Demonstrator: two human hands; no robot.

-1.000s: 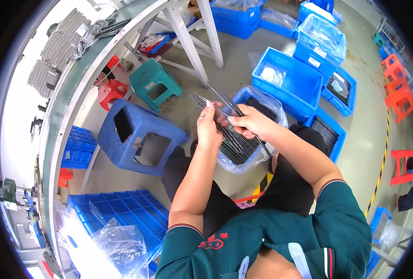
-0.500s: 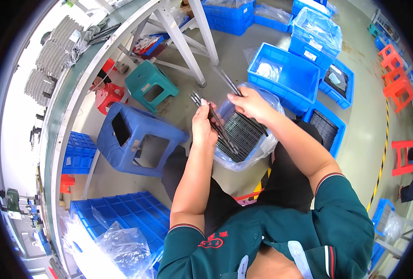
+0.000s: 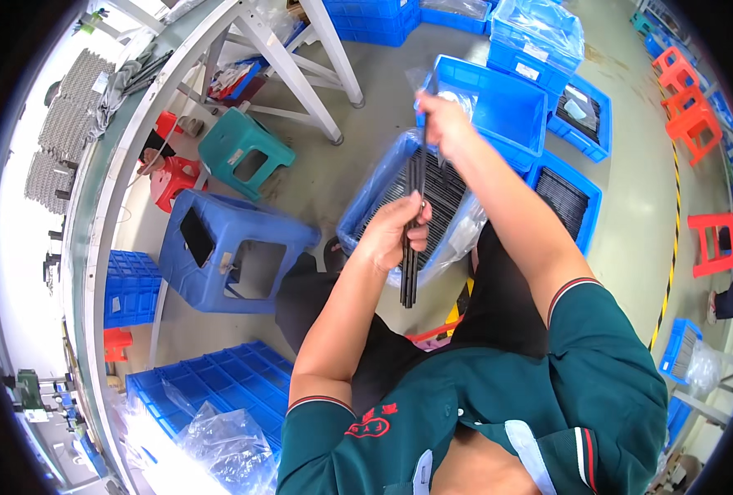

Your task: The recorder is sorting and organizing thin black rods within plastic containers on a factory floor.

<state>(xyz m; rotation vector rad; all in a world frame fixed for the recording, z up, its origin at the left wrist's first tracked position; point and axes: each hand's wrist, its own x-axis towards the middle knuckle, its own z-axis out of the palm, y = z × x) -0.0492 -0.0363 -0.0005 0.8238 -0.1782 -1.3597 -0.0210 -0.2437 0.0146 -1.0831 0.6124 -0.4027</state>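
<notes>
Grey floor [image 3: 622,247] is spreading across the scene, with a white-framed workbench [image 3: 277,62] running along the left and a blue stool [image 3: 238,216] standing near it, a black phone [image 3: 196,235] lying on its seat. On the right, a shallow blue crate [image 3: 589,228] is holding rows of dark rods; on the far side, an open blue bin [image 3: 525,136] is standing just beyond the working spot.

Between the person's knees, a blue tub [image 3: 370,191] lined with clear plastic is holding many more loose rods [image 3: 447,196]. Above it, the left hand [image 3: 395,229] is clamping a bunch of dark rods [image 3: 409,285] around the middle, their lower ends pointing toward the near side. The right hand [image 3: 447,124] is reaching over the tub's far edge, its fingers appearing closed around a slender dark length [image 3: 433,81]; blur is hiding whether that belongs to the left hand's bunch.

Half a second ago the left bunch was slanting; now it is lying nearly straight, near to far, and the right hand is working farther out. That is suggesting the rods are being lined up in the grip, while the rest are remaining in the tub.
</notes>
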